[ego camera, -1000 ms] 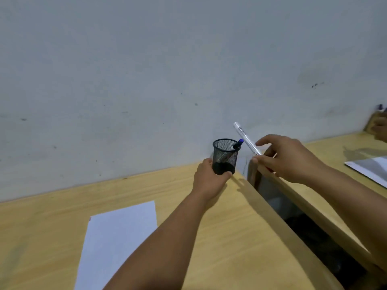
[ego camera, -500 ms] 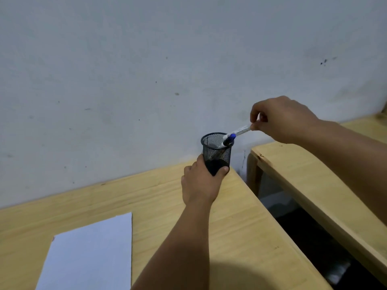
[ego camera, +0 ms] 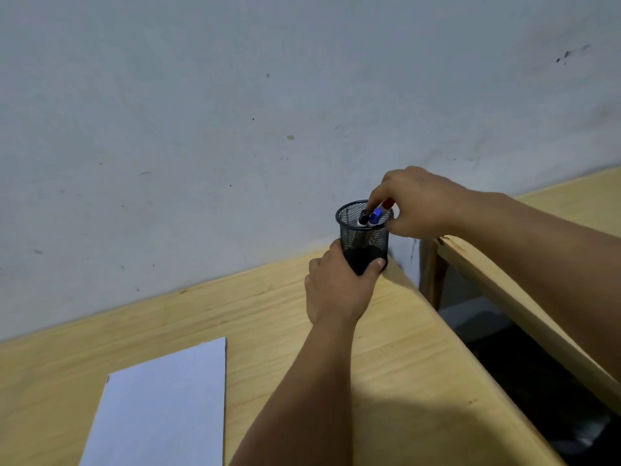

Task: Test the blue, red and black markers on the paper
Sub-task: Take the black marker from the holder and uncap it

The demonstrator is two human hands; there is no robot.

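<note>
A black wire-mesh pen cup (ego camera: pixel 364 234) stands at the far right corner of the wooden table (ego camera: pixel 275 314), right of centre in the frame, close against the pale grey wall (ego camera: pixel 235 112). The left hand (ego camera: pixel 339 290) wraps the cup's lower part from the near side, thumb on its right side and the other fingers curled around the left.

Three markers stand inside the cup with their caps at the rim: the black marker (ego camera: pixel 363 217) to the left, the blue marker (ego camera: pixel 375 216) just beside it, and the red marker (ego camera: pixel 388 204) to the right, its cap partly hidden by the right hand (ego camera: pixel 420 201). That hand reaches in from the right of the frame and sits over the cup's mouth, its fingers bunched downward at the marker tops; the index fingertip touches near the blue and black caps, but whether any marker is actually pinched cannot be told.

A white sheet of paper (ego camera: pixel 161 405) lies flat on the table at the lower left of the frame, well apart from the cup. No marks, labels or writing can be read on the paper or the markers.

A second wooden table (ego camera: pixel 504 280) runs along the right side, separated by a dark gap.
</note>
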